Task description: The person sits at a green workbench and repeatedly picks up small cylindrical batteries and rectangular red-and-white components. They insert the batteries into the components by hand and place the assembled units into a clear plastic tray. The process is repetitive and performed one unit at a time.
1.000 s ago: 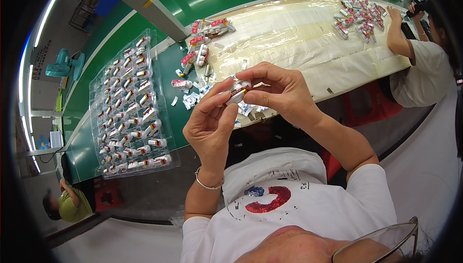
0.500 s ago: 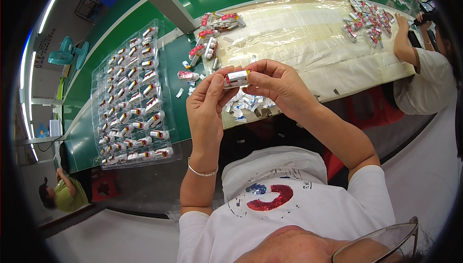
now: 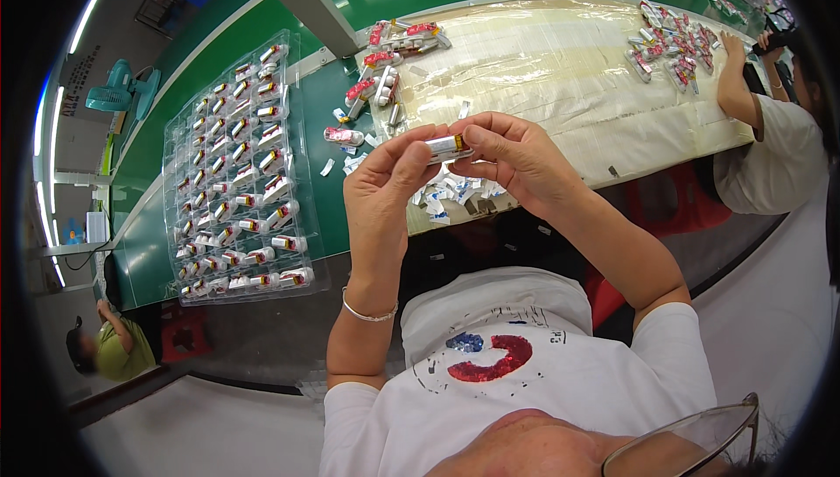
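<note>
Between both hands, over the near edge of the bench, is a small silver battery cell [image 3: 444,145] with a yellow band at one end, seated on a pale part mostly hidden by fingers. My left hand [image 3: 389,166] pinches its left end. The thumb and fingers of my right hand [image 3: 512,151] close on its right end. Just beyond my hands lies a red and white piece [image 3: 343,136]. Scattered paper scraps [image 3: 451,195], white and blue, lie beneath my hands.
At left, a clear plastic tray [image 3: 302,162] holds rows of similar white pieces with cells. More red and white pieces [image 3: 382,59] are heaped beyond my hands, with another pile [image 3: 674,44] far right by a co-worker's arm [image 3: 738,83]. A metal post [image 3: 302,0] rises from the bench.
The battery cell has shifted slightly right and tilted, its right end now higher. Both hands still grip it and have moved slightly with it.
</note>
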